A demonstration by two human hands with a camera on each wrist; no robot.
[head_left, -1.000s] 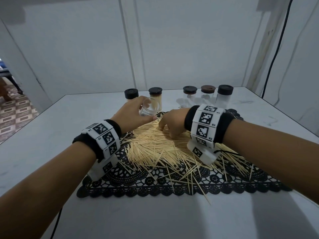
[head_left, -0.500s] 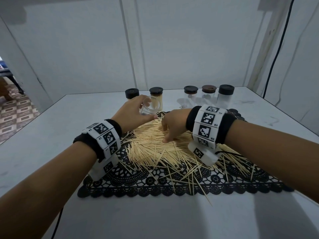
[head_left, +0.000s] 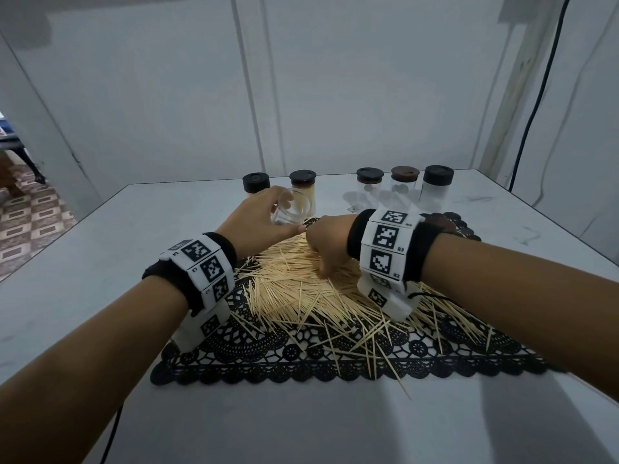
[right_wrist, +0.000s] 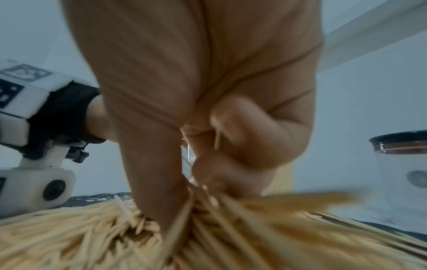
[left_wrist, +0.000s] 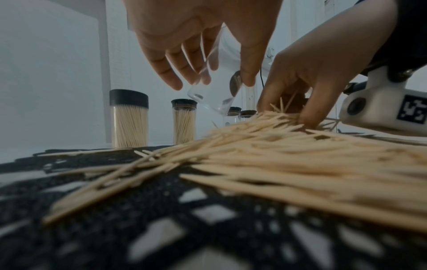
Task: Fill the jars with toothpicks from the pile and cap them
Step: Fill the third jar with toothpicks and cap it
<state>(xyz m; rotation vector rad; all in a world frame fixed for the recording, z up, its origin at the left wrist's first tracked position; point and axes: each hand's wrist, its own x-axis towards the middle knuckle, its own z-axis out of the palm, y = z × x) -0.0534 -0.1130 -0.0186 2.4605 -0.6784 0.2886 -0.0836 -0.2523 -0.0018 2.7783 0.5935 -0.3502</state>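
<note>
A pile of toothpicks [head_left: 301, 289] [left_wrist: 289, 146] [right_wrist: 115, 233] lies on a black lace mat [head_left: 301, 356]. My left hand [head_left: 258, 222] [left_wrist: 196, 42] grips an open clear jar [head_left: 289, 211] [left_wrist: 212, 98], tilted, above the pile's far edge. My right hand [head_left: 330, 244] [left_wrist: 307, 73] [right_wrist: 208, 109] digs its curled fingers into the pile and pinches a bunch of toothpicks right beside the jar. Two capped jars full of toothpicks [left_wrist: 129, 118] [left_wrist: 184, 122] stand behind on the left. Three capped clear jars [head_left: 369, 187] [head_left: 405, 185] [head_left: 437, 187] stand at the back right.
The white table [head_left: 100, 262] holds the mat near its middle, with walls close behind and at both sides. A dark lid [head_left: 442, 224] lies on the mat behind my right wrist. A black cable [head_left: 536, 112] hangs down the right wall.
My right hand has slid a little nearer across the pile and closed its fingers round toothpicks. The left hand has kept the jar almost in place.
</note>
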